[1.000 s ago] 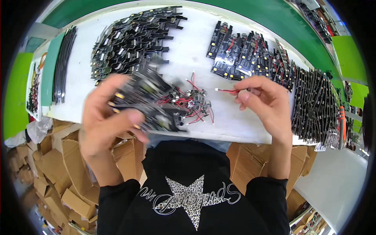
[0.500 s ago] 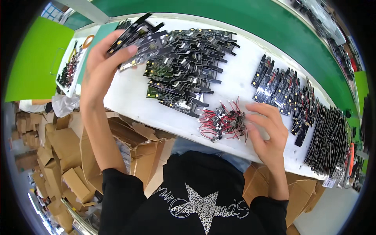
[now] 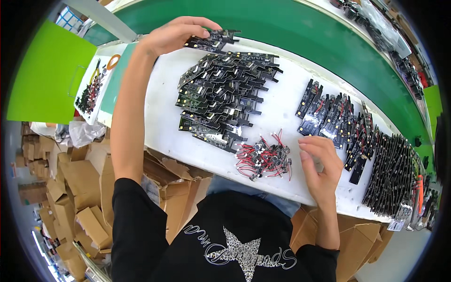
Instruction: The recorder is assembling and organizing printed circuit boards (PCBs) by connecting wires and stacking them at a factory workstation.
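"So, what's in the left hand (image 3: 176, 37)?"

"A small bunch of black boards (image 3: 211, 42), gripped in its fingers at the left end; the overlapping board pile (image 3: 221, 96) lies just bodyward of them. I'd pinch the edges lightly and keep the bunch level, so nothing snags on that pile."

"And further right?"

"Red-wired connectors (image 3: 262, 159) sit heaped just left of the right hand (image 3: 324, 165), whose fingers are parted, with nothing visible between them."

"How are the arms?"

"Left stretched far forward, wrist bent rightward; right closer in, fingers curled, thumb set apart."
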The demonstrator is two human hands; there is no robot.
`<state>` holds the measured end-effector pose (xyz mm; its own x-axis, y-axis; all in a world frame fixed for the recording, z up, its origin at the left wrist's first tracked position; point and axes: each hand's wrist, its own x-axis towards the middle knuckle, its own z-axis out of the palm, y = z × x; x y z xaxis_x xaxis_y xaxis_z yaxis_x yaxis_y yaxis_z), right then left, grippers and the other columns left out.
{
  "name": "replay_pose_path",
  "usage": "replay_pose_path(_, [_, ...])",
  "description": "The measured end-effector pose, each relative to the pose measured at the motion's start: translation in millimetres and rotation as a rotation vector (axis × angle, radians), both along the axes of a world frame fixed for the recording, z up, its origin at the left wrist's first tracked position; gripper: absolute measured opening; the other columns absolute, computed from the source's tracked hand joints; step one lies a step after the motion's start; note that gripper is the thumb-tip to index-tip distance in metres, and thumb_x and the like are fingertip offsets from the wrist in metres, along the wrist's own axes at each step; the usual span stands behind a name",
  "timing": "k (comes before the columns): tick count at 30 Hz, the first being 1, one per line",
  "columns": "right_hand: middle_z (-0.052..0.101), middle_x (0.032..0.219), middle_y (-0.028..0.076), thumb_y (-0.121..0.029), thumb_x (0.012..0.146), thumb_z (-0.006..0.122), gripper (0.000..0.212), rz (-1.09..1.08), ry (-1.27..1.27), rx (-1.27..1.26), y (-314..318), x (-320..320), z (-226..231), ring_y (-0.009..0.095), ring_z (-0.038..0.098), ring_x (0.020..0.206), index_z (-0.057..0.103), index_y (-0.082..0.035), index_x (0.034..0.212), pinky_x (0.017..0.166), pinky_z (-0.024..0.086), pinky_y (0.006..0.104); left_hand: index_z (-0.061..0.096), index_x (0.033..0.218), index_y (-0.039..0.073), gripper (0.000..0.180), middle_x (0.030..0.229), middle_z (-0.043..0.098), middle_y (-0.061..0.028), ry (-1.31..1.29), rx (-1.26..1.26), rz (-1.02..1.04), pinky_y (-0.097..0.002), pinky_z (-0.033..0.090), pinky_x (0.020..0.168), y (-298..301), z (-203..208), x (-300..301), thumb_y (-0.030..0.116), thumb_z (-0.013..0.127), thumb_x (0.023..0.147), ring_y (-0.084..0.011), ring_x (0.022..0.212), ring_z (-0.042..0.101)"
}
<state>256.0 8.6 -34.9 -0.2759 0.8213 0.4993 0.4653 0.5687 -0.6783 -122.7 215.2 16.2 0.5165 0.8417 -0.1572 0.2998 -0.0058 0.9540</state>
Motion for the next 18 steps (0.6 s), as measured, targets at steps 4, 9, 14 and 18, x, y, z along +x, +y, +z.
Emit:
replay_pose_path(4, [0.069,0.096,0.013,0.01,0.074,0.069,0.02,-0.018,0.022,0.002,0,3,-2,0.028,0.065,0.091,0.068,0.002,0.093,0.08,0.051,0.0349,0.071,0.113,0.004,0.031,0.097,0.065,-0.0006,0.139,0.035,-0.046,-0.0243,0.044,0.086,12,-15,19,0.013,0.06,0.086,-0.0093,0.091,0.056])
replay_pose_path(9, [0.069,0.095,0.013,0.01,0.073,0.069,0.021,-0.02,0.054,0.014,1,3,-2,0.029,0.065,0.089,0.068,0.002,0.093,0.078,0.051,0.0347,0.071,0.109,0.002,0.03,0.11,0.068,-0.0061,0.516,0.367,-0.023,-0.0289,0.044,0.095,3,-14,29,0.02,0.057,0.09,-0.0155,0.103,0.06])
replay_pose_path(14, [0.069,0.095,0.013,0.011,0.072,0.07,0.021,-0.041,0.052,0.036,1,10,0,0.028,0.065,0.088,0.068,0.002,0.091,0.077,0.052,0.0342,0.072,0.106,0.002,0.043,0.105,0.065,-0.0109,0.557,0.455,0.061,-0.0299,0.047,0.082,-15,-15,47,0.04,0.055,0.095,-0.0191,0.092,0.06])
replay_pose_path(18, [0.069,0.095,0.012,0.01,0.072,0.071,0.023,-0.14,0.01,0.115,-2,18,12,0.027,0.066,0.089,0.069,0.001,0.093,0.076,0.052,0.0331,0.064,0.121,0.003,0.045,0.11,0.062,-0.0129,0.538,0.569,-0.016,-0.0314,0.044,0.091,-15,-26,36,0.039,0.044,0.102,-0.0251,0.103,0.058])
